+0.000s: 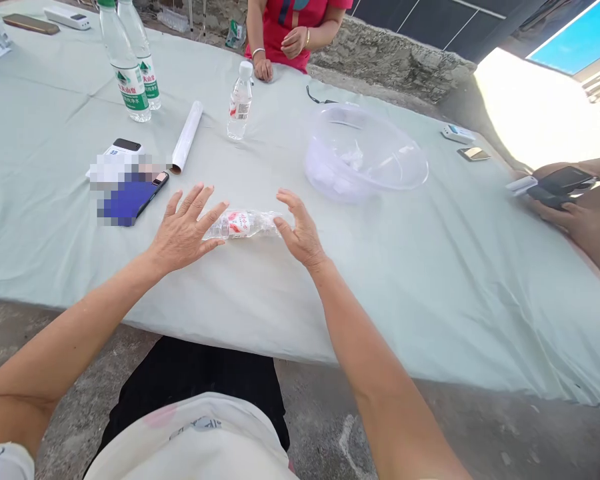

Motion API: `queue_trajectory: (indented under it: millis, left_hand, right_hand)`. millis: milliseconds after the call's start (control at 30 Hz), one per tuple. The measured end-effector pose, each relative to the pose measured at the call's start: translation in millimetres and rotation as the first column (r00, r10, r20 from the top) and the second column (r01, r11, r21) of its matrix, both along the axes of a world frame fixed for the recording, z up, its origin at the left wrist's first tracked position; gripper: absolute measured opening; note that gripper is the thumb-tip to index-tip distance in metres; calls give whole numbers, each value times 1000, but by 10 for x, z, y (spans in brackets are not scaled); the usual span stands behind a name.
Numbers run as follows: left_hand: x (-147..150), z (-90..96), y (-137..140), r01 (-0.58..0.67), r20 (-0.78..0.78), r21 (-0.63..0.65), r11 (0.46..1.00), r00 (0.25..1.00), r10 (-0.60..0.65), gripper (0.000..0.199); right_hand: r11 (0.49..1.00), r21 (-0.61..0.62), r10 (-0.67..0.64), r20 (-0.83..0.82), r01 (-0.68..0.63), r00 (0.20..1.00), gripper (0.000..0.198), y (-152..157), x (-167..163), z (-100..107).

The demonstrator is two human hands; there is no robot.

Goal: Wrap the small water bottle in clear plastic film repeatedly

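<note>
Clear plastic, with a red-and-white label, makes up the bottle (239, 225) lying on its side on the worktop (260, 293), at twelve o'clock from the wearer's body. I judge it light and thin-walled, likely to roll on its round side and dent if squeezed. Its three o'clock end looks crinkled; I cannot tell whether it is crushed or wrapped. I would hold it lightly around the label, the smoothest part visible.

At nine o'clock of it, the left hand (187, 227) is spread, knuckles up, thumb and forefinger about the near end. At three o'clock, the right hand (300, 230) is spread too, palm turned inward, thumb over the crinkled end. Neither pinches anything; contact I cannot confirm. Both forearms reach in, from seven and five o'clock. A basin (350, 191) sits at two o'clock.
</note>
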State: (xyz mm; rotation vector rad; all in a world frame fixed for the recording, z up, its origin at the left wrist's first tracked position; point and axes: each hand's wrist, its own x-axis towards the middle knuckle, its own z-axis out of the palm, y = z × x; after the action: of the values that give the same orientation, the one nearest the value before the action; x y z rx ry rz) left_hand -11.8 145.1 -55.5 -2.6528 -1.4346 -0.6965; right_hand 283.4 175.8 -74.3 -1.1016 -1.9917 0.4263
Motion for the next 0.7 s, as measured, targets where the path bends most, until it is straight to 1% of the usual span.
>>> queue_trajectory:
  millis: [67,133,200,267,300,333,367,400,433,467,500,533,600,633,667,700]
  left_hand:
    - [-14,-162,75,51,18,-147,988,999,-49,62]
    - [-84,-283,117,107,95,-269,957,992,-84,60]
    - [-155,-338,127,157,205,-317,935,974,-94,59]
    - [-191,-345,118,180,340,-334,925,938,-60,57]
    - [-189,-339,111,183,429,-355,917,903,-14,57]
    - [-170,-330,105,183,524,-389,903,850,53,58]
    - [-132,-316,99,186,616,-430,884,776,136,59]
    - [-74,-296,97,192,695,-470,862,683,227,60]
    - [5,-267,98,199,752,-507,839,578,317,60]
    - [104,-226,103,212,784,-543,812,474,401,57]
    - [217,-172,113,226,795,-578,784,374,478,53]
    - [340,-108,127,252,783,-618,744,284,554,49]
    - [581,23,162,351,714,-682,642,129,688,45]
    - [687,74,180,418,667,-698,581,88,739,47]
    - [775,104,197,484,625,-704,520,74,777,51]
    - [844,109,212,544,595,-700,462,87,799,56]
  right_hand:
    - [992,-66,111,95,-105,989,44,11,-62,-115]
    - [984,-111,148,107,-136,983,41,-2,-77,-250]
    - [987,-126,102,45,-96,994,36,-41,-69,-344]
    - [986,-158,40,-30,-44,999,33,-104,-64,-365]
    - [983,-184,15,-59,-25,998,32,-143,-69,-346]
    - [979,-206,-10,-80,-6,997,32,-183,-80,-307]
    - [977,-213,-39,-93,19,995,32,-222,-98,-251]
    - [979,-196,-72,-99,51,992,32,-257,-126,-177]
    - [984,-151,-107,-104,90,989,33,-284,-162,-88]
    - [988,-77,-144,-109,136,984,34,-302,-207,16]
    - [983,23,-178,-112,181,978,36,-309,-259,131]
    - [965,141,-205,-117,221,972,39,-304,-318,253]
    - [897,366,-225,-106,249,969,41,-268,-447,502]
    - [861,452,-219,-82,232,972,39,-241,-513,615]
    - [835,512,-206,-47,201,977,34,-211,-577,715]
    - [820,549,-191,-7,163,982,26,-177,-635,795]
